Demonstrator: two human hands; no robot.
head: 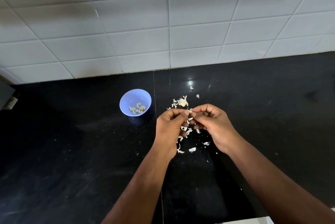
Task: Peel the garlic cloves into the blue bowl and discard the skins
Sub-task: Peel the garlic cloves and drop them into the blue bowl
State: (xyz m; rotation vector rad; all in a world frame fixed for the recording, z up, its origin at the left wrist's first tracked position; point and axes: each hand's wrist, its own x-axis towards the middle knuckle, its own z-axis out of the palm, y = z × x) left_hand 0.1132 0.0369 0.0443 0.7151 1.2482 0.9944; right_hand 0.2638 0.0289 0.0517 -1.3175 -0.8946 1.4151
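A small blue bowl (135, 102) stands on the black counter and holds several peeled garlic cloves (137, 109). To its right my left hand (169, 127) and my right hand (213, 125) meet above the counter, fingertips pinching one small garlic clove (190, 111) between them. Most of that clove is hidden by my fingers. Just behind my hands lies the rest of the garlic bulb (183, 101). White garlic skins (188, 133) are scattered on the counter under and around my hands.
The black stone counter (72, 151) runs back to a white tiled wall (163, 33). A stray clove piece (191, 88) lies near the wall. A grey object (6, 95) sits at the far left edge.
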